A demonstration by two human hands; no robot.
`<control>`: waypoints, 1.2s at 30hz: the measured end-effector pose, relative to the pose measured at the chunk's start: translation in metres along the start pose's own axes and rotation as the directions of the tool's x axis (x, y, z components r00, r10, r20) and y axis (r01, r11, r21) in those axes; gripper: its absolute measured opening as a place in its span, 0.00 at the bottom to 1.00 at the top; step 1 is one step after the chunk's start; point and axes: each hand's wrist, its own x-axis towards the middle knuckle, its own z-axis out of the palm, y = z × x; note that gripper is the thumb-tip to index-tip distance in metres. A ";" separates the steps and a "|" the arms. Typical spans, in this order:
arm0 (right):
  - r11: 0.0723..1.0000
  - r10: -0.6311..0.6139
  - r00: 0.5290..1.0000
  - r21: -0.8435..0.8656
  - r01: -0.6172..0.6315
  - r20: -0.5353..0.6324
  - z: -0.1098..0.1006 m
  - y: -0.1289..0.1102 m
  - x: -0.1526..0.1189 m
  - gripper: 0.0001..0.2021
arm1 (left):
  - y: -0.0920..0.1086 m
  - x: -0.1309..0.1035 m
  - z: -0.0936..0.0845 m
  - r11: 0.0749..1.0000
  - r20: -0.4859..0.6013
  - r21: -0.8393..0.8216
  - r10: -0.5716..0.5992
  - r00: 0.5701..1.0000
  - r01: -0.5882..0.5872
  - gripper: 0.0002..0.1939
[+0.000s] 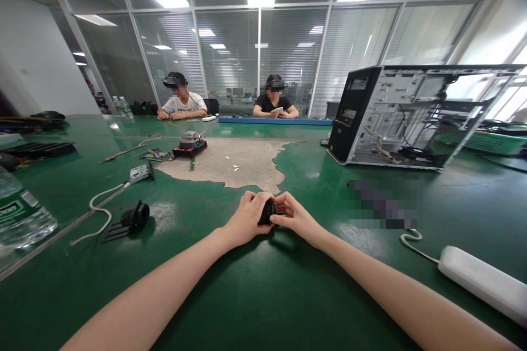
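A small black part [267, 212] is held between my two hands above the green table [247, 296], near the centre of the view. My left hand [248, 218] wraps round its left side, with the fingers over the top. From the right, the thumb and fingertips of my right hand [294, 218] pinch its edge. Much of the part is hidden behind my fingers. Just beyond my hands lies the torn edge of a bare beige patch [242, 159] in the tabletop.
An open computer case [354, 115] stands at the right, above a white power bank-like block [481, 279]. A black bracket [129, 222], a metal plate [140, 173] with a cord and a bottle [20, 211] are left. Two people sit across the table.
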 end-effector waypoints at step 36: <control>1.000 0.029 0.999 0.002 -0.029 -0.029 0.000 0.000 0.000 0.13 | 0.004 0.000 -0.001 0.999 -0.003 -0.011 -0.033 0.999 0.033 0.27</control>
